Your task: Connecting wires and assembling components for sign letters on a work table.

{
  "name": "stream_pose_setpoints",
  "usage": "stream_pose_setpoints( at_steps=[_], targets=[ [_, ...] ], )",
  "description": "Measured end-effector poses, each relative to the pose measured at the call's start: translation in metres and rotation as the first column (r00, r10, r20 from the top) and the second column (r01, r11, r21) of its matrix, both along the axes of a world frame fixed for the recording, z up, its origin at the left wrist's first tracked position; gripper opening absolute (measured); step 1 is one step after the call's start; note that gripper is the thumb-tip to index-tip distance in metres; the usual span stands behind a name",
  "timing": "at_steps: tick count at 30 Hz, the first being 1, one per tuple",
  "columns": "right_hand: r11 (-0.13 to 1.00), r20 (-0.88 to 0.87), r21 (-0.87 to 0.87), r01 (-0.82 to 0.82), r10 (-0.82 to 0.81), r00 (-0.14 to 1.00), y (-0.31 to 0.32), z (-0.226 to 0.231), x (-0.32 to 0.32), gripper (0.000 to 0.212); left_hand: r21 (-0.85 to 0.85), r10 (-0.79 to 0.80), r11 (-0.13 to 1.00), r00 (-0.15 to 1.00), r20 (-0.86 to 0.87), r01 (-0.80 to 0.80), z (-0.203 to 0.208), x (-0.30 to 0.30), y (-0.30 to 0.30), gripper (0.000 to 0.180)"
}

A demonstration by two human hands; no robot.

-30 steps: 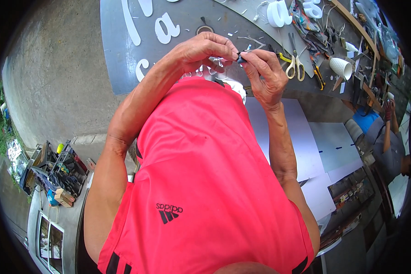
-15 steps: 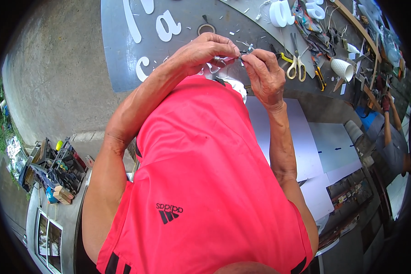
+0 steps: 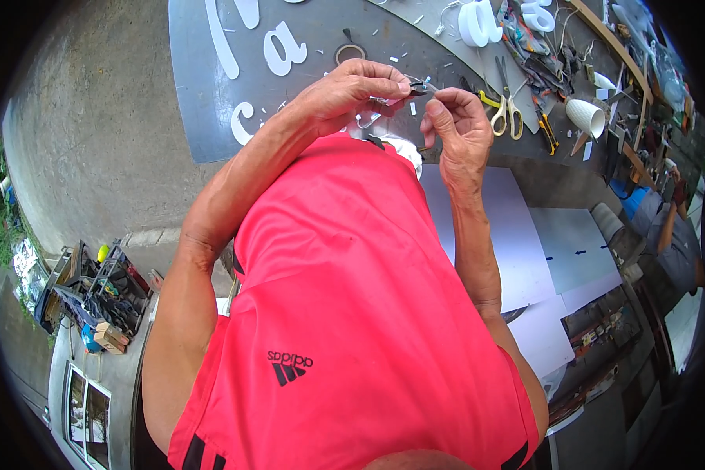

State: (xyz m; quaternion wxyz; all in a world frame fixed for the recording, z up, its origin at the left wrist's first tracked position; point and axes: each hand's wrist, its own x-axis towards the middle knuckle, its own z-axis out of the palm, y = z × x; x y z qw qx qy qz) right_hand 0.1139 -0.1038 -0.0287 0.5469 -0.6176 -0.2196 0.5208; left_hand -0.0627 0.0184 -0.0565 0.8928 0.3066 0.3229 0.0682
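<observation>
My left hand [image 3: 364, 92] is closed in a pinch over the grey table, with a thin dark wire-like piece [image 3: 418, 89] sticking out from its fingertips. Facing it, my right hand [image 3: 462, 133] pinches a thin pale strip [image 3: 432, 88] between thumb and forefinger, its other fingers curled loosely. The two pieces meet or nearly meet; they are too small for me to tell whether they are joined. Part of what lies under my left hand is hidden. Just right of my right hand are yellow-handled pliers [image 3: 489, 100] and scissors with cream handles [image 3: 507, 117].
On the grey table [image 3: 204, 117] lie white cut-out letters [image 3: 284, 48], a tape roll [image 3: 350, 53] and small white scraps. A yellow-black utility knife [image 3: 547, 131] and a white cup [image 3: 584, 117] stand farther right. White sheets [image 3: 486, 235] lie below; another person [image 3: 674, 235] works at the far right.
My right hand has turned and drawn slightly down and away from the left, showing the pale strip in its fingers. My left hand stays nearly in place. The other person's arms have shifted.
</observation>
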Motion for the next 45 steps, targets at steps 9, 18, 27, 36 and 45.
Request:
stream_pose_setpoints(
  at_steps=[9, 18, 27, 36, 45],
  targets=[
    [0.989, -0.339, 0.042, 0.144, -0.121, 0.933, -0.001, -0.010, -0.017, 0.019, -0.004, -0.063, 0.998, 0.998, 0.004, 0.063, 0.014, 0.002, 0.002, 0.017],
    [0.963, -0.369, 0.190, 0.190, -0.110, 0.923, -0.001, -0.020, -0.019, 0.016, 0.146, 0.021, 0.989, 0.998, -0.058, -0.012, 0.019, 0.004, 0.000, 0.021],
    [0.988, 0.117, 0.136, -0.068, 0.052, 0.992, -0.008, -0.004, -0.004, 0.016, 0.197, -0.026, 0.980, 0.998, -0.065, 0.038, 0.024, -0.002, 0.003, 0.022],
    [0.883, 0.782, 0.264, -0.387, 0.039, 0.622, 0.001, 0.010, 0.005, 0.034, 0.231, -0.101, 0.964, 0.985, -0.138, 0.131, 0.026, -0.002, 0.006, 0.025],
    [0.851, 0.808, 0.234, -0.470, 0.098, 0.580, 0.008, 0.005, 0.012, 0.027, 0.234, -0.100, 0.964, 0.989, -0.113, 0.124, 0.022, -0.002, 0.001, 0.023]
  ],
)
